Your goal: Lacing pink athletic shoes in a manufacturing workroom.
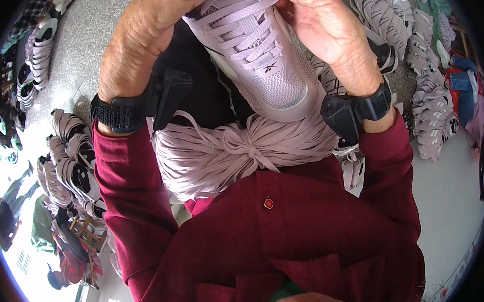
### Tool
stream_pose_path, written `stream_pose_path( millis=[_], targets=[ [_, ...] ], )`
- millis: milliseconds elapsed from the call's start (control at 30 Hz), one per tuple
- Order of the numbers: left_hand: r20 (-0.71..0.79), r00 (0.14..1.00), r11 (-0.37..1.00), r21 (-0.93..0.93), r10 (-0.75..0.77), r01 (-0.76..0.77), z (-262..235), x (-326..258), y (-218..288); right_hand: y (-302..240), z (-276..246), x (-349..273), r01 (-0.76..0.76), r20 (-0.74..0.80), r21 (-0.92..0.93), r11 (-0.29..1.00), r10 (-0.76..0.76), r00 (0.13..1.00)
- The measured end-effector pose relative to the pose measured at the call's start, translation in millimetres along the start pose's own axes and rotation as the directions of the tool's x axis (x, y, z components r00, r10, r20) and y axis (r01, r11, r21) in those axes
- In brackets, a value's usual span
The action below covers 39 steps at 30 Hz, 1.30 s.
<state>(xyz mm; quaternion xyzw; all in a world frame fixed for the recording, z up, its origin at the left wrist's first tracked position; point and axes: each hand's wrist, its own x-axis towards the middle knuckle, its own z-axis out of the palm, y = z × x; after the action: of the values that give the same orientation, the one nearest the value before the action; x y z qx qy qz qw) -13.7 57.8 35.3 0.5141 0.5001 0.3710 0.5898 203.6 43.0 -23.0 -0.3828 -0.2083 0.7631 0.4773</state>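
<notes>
A pale lilac-grey sneaker [267, 81] lies at the top centre, toe toward me, with a flat lace [248, 36] crossing its tongue in several rows. My left hand [170, 5] curls against the shoe's collar on the left, its fingertips partly cut off by the upper edge. At the right of the upper eyelets, my right hand [322, 21] pinches the lace between thumb and finger. Below the toe, a thick bundle of matching laces [241, 156], tied in the middle, rests across my lap. Dark cloth [187, 93] shows under the shoe.
Nested rows of similar shoes stand on the floor: a left stack [72, 158], a far-left stack [42, 53] and a right stack [433, 106]. A small wooden stool [90, 233] is at lower left. Black devices [171, 95] are strapped to both wrists.
</notes>
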Motion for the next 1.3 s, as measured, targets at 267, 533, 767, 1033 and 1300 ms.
stream_pose_path(
  millis=[267, 533, 767, 1033, 1300],
  targets=[
    [0.018, 0.971, 0.971, 0.002, 0.239, -0.239, 8, -9, 7, 9, 6, -3, 0.055, 0.025, 0.034, 0.998, -0.056, 0.998],
    [0.136, 0.99, 1.0, -0.01, -0.02, 0.022, -4, 6, 4, 20, 11, -4, 0.131, -0.068, 0.02, 0.991, -0.129, 0.989],
    [0.099, 0.995, 0.999, 0.029, -0.033, 0.03, 1, 4, 5, 8, 15, -22, 0.116, -0.093, -0.093, 0.989, -0.125, 0.988],
    [0.065, 0.997, 1.0, -0.001, 0.03, -0.03, 5, -6, 8, -1, 7, -18, 0.057, -0.028, -0.035, 0.998, -0.058, 0.998],
    [0.156, 0.982, 0.994, -0.012, -0.109, 0.112, -11, 12, -2, 20, 14, -18, 0.154, -0.079, 0.034, 0.987, -0.151, 0.985]
  ],
)
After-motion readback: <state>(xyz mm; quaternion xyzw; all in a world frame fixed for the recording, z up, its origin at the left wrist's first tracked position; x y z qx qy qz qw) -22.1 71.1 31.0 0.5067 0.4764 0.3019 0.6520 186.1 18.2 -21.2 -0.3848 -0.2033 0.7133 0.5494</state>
